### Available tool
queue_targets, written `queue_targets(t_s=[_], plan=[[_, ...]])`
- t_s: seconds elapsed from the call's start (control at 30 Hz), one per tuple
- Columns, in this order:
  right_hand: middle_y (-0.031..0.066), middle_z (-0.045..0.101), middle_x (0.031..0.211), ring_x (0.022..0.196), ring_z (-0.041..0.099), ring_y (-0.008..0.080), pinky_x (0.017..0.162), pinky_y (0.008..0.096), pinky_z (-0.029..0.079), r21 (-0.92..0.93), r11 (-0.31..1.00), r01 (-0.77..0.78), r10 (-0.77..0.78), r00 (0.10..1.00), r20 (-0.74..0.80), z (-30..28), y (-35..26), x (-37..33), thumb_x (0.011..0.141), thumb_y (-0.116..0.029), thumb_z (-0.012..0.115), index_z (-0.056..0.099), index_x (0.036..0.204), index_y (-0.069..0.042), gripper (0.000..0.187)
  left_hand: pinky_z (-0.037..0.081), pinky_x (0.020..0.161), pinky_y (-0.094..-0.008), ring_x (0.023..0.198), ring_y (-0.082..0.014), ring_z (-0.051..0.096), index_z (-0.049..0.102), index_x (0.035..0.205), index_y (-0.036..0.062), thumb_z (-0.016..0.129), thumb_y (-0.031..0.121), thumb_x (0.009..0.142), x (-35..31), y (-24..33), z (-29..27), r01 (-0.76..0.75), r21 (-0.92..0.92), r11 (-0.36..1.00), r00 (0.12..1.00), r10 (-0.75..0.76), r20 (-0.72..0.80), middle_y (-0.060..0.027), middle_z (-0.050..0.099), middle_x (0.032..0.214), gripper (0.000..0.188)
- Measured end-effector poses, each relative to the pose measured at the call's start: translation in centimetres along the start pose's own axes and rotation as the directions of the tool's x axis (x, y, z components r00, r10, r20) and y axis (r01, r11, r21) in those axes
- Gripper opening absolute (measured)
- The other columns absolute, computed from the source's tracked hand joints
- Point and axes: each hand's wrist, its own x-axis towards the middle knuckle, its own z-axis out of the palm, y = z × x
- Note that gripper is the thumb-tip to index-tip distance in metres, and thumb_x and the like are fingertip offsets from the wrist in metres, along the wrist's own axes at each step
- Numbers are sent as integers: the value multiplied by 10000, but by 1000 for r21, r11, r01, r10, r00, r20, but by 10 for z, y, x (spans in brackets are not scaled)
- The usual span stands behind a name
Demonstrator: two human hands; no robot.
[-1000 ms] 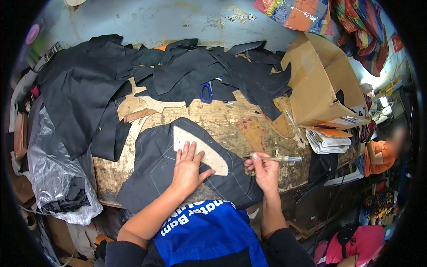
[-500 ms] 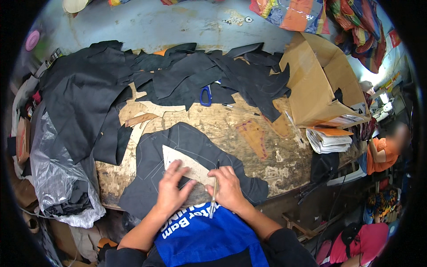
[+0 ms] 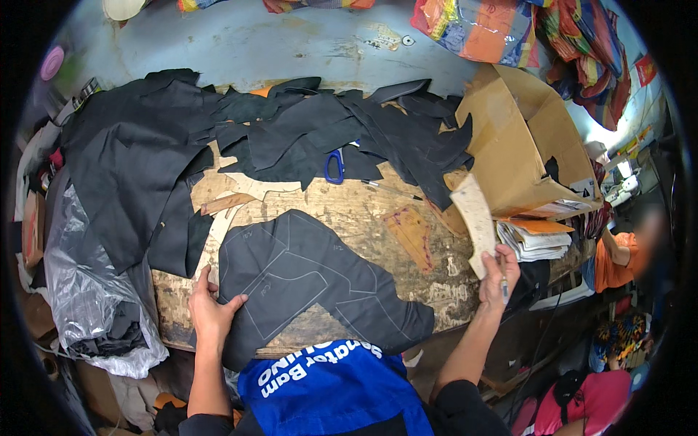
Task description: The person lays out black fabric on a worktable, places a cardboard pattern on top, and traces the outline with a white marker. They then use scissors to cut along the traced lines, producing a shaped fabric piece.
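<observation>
Blk short slvs (image 3: pixel 469 408), blue garment (image 3: pixel 334 400) w/ wht lettering (image 3: pixel 313 370).

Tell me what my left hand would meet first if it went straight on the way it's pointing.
Most likely the pale curved template strip, lying just ahead of your left hand. Depth is unclear here, so they may already be touching.

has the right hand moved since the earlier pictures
Yes, rightward: the right hand is now nearer the cardboard box, past the right end of the black marked sheet.
</observation>
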Motion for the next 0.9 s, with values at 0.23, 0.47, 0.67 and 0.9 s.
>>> queue_targets(t_s=[0.23, 0.47, 0.67, 0.9], plan=[[43, 547, 906, 822, 514, 130, 769, 241, 420, -54, 998, -38, 30, 989, -142, -41, 14, 15, 686, 107, 687, 561, 969, 11, 324, 421, 538, -269, 540, -120, 464, 618, 1078, -27, 835, 67, 570, 7, 5, -1, 53, -90, 995, 992, -42, 117, -29, 510, 621, 561], [139, 636, 961, 894, 594, 234, 810, 332, 460, -835, 521, 175, -397, 916, -56, -7, 24, 0, 705, -9, 741, 617, 991, 19, 313, 384, 517, -233, 553, -72, 437, 665, 872, -27, 766, 12, 653, -2, 17, 25, -33, -318, 948, 995, 61, 81, -6, 506, 620, 244], [174, 651, 892, 852, 592, 318, 790, 392, 464, -823, 326, 465, -156, 885, 438, 57, 30, -29, 606, -146, 830, 655, 897, 14, 375, 445, 560, -318, 569, -210, 546, 659, 846, 9, 772, 67, 637, 19, 46, 54, -233, -199, 952, 973, 228, -48, -82, 564, 633, 244], [158, 656, 883, 846, 568, 346, 779, 422, 441, -863, 429, 267, 13, 953, 302, 74, 25, -28, 612, -129, 808, 654, 887, -2, 340, 492, 647, -262, 658, -112, 546, 613, 1100, 20, 787, 18, 595, 58, 36, 21, -130, -301, 945, 935, 217, 280, -30, 593, 736, 534]])
